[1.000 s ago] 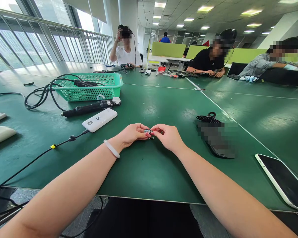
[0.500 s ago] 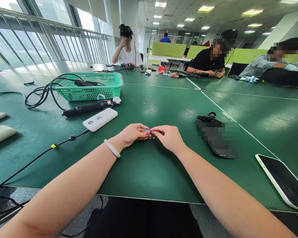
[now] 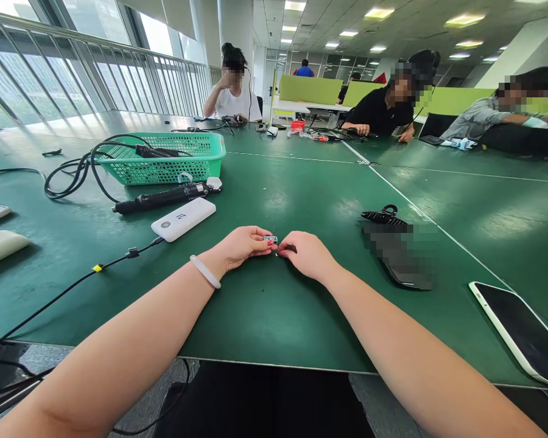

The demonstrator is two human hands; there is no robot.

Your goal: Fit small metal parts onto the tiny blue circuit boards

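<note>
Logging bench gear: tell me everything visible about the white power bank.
The white power bank is a long, slim, round-edged slab, apparently plastic. Its upper face bears dark digit-like marks near the middle and a grey round spot towards the near end. It lies flat and slantwise on the green table, near end to the left, beside a black handheld tool. A black cable meets its near end. No hand touches it.
</note>
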